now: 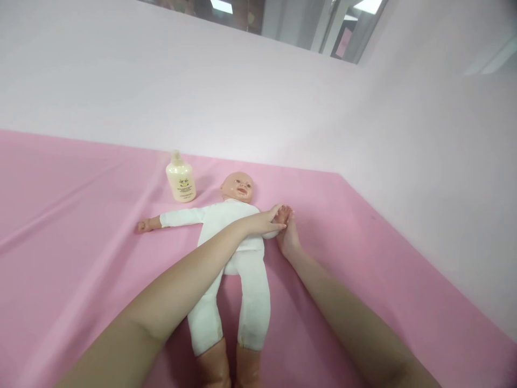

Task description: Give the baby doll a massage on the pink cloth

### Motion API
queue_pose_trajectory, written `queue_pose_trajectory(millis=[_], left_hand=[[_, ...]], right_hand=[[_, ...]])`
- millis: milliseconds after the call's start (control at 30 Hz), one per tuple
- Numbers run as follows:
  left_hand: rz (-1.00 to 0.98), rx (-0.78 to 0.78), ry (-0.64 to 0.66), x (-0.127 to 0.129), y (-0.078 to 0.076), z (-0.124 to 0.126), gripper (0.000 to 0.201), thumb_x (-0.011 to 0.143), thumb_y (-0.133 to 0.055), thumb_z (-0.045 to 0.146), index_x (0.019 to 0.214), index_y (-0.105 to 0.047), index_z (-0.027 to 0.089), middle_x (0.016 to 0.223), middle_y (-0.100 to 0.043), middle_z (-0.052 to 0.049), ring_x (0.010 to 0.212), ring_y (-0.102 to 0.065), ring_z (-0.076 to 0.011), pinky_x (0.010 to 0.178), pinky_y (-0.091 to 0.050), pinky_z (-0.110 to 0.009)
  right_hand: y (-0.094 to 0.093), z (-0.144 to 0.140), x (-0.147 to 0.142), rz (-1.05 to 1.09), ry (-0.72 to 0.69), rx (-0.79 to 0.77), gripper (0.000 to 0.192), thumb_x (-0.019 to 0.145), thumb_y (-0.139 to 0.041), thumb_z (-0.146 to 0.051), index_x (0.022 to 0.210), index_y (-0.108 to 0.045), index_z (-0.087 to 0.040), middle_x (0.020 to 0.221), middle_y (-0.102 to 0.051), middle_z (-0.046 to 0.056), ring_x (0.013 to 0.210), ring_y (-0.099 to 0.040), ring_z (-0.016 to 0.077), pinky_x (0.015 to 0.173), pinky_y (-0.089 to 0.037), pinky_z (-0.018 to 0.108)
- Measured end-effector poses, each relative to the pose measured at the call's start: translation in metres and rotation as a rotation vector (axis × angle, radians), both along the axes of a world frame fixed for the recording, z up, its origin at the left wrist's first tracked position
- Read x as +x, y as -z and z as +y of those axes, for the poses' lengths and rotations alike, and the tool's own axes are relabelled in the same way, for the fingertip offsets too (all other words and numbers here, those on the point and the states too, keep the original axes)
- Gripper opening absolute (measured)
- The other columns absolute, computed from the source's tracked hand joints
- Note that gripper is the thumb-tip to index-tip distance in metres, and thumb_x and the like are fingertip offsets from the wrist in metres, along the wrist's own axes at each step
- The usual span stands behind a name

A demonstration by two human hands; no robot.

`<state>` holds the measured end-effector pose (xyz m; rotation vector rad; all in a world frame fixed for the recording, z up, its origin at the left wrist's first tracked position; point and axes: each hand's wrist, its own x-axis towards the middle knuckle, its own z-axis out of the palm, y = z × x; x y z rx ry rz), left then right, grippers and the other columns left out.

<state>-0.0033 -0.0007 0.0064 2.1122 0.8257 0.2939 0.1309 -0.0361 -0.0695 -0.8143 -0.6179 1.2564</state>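
Observation:
A baby doll (254, 291) with a white cloth body lies on its back, head at the far end and feet toward me. My left hand (267, 220) reaches across its chest and grips the doll's hand (283, 214) on the right side, fingers over it and thumb below. From the right, my right hand (290, 237) holds the same doll hand, its palm turned inward and its fingers partly hidden. The doll's other arm (181, 217) stretches out to the left, touched by neither hand.
A pale yellow pump bottle (181, 182) with a dark printed label stands left of the doll's head. Beneath everything is a pink cloth-like surface (81, 215) with creases on the left. A white wall (202, 91) with a window (291, 21) rises behind and on the right.

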Motion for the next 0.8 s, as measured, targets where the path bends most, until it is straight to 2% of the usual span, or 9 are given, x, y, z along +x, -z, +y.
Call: queue_pose_trajectory(millis=[200,467,800], left_hand=[[0.010,0.010,-0.009,0.0008,0.0011,0.0005,0.088,0.099,-0.062,0.046,0.170,-0.017,0.020,0.147,-0.069,-0.017,0.131,-0.069,-0.0314,0.108,-0.050,-0.037],[0.009,0.001,-0.004,0.0009,-0.0002,-0.0002,0.087,0.099,-0.062,0.046,0.170,-0.019,0.018,0.148,-0.068,-0.017,0.134,-0.068,-0.0308,0.109,-0.049,-0.034],[0.002,0.006,-0.006,0.0018,0.0031,0.0020,0.090,0.099,-0.063,0.047,0.170,-0.016,0.018,0.146,-0.069,-0.018,0.132,-0.069,-0.0312,0.107,-0.050,-0.036]], right_hand=[[-0.0014,0.0002,0.0001,-0.002,0.006,-0.019,0.052,0.101,-0.049,-0.071,0.122,-0.077,-0.033,0.145,-0.072,0.000,0.149,-0.057,0.0213,0.134,-0.035,0.047],[-0.0022,-0.0002,-0.0002,0.014,0.007,-0.027,0.052,0.102,-0.047,-0.070,0.121,-0.077,-0.032,0.144,-0.073,-0.001,0.147,-0.058,0.0196,0.134,-0.035,0.044],[-0.0018,-0.0006,0.0006,0.000,-0.006,-0.017,0.053,0.102,-0.047,-0.071,0.122,-0.076,-0.032,0.145,-0.071,0.001,0.148,-0.058,0.0210,0.134,-0.036,0.046]])
